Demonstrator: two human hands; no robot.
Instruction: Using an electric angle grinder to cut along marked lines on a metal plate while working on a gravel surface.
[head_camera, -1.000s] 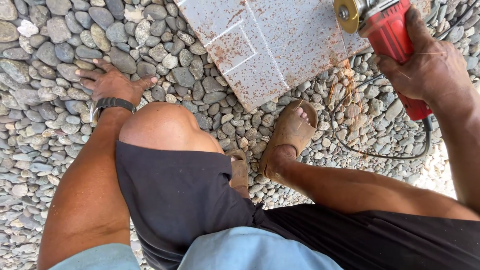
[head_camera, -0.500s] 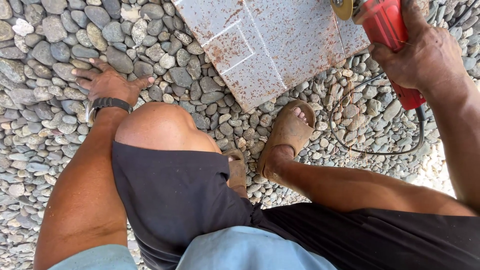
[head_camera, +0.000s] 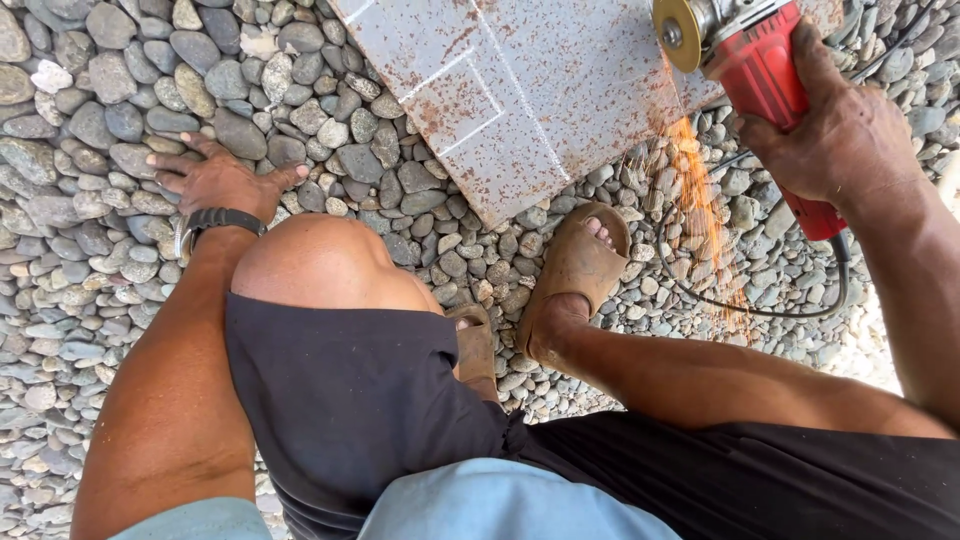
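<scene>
Grinder (head_camera: 770, 90), red, sits clenched in my right hand (head_camera: 850, 140), body running toward eleven o'clock, disc (head_camera: 678, 35) biting the rusty plate (head_camera: 520, 90) edge, sparks falling toward six. Left hand (head_camera: 215, 180) lies spread flat on pebbles (head_camera: 80, 130).

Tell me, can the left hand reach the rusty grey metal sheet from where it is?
Probably yes: the left hand rests flat on grey pebbles, and only bare stones lie between it and the rusty grey metal sheet.

The rusty grey metal plate (head_camera: 520, 90) lies on the rounded grey pebbles (head_camera: 90, 130), ahead of the tan rubber sandal (head_camera: 572, 270). The red angle grinder (head_camera: 765, 80) sits at the plate's right edge; the black cable (head_camera: 760, 310) loops right of the sandal.
</scene>
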